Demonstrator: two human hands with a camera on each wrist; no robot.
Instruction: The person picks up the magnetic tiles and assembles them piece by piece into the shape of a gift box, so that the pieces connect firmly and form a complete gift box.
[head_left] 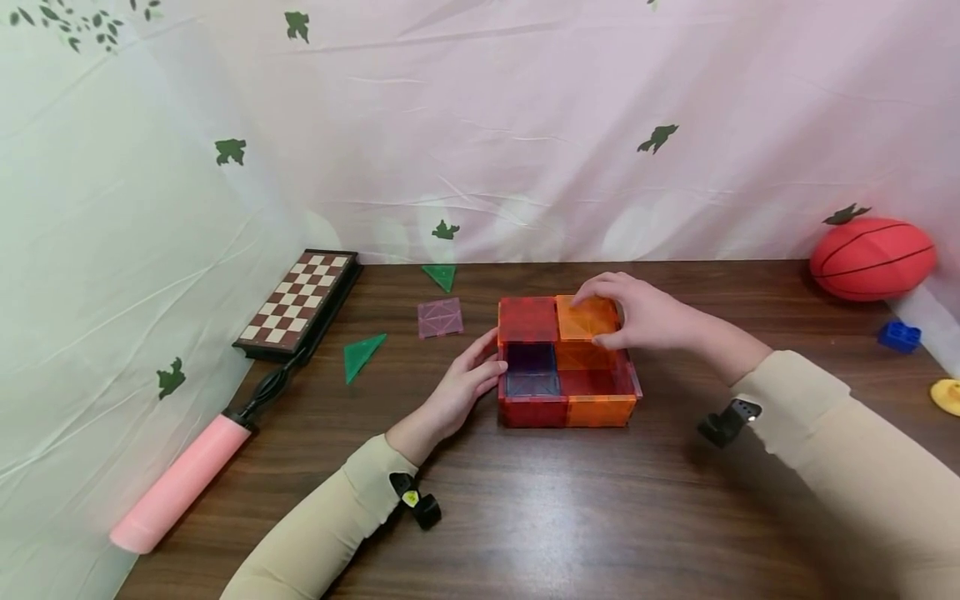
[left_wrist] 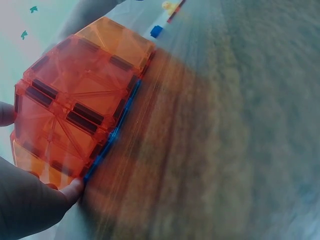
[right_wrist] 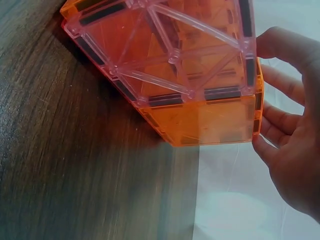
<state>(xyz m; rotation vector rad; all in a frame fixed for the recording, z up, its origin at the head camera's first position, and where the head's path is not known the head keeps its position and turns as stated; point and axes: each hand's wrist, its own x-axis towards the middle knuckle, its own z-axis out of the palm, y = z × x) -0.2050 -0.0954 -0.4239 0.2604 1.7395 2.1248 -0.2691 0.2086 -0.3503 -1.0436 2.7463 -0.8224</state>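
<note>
A person's right hand (head_left: 641,315) grips an orange tile (head_left: 583,323) atop the far right of a translucent tile box (head_left: 534,412) on a wooden table (head_left: 637,517); the left hand (head_left: 461,387), fingers extended, rests against the box's left wall. A purple tile (head_left: 440,318) and two green triangles (head_left: 362,358) lie left, near a chessboard (head_left: 295,304).

From above, the head view looks forward and down over the counter (head_left: 570,508) to the pale curtain (head_left: 487,125). The left wrist view, close and tilted, faces along the tile box (head_left: 567,412) toward the blue block (head_left: 899,336), which the head view shares; the right wrist's close-up takes the box, common to all three, from its right.
</note>
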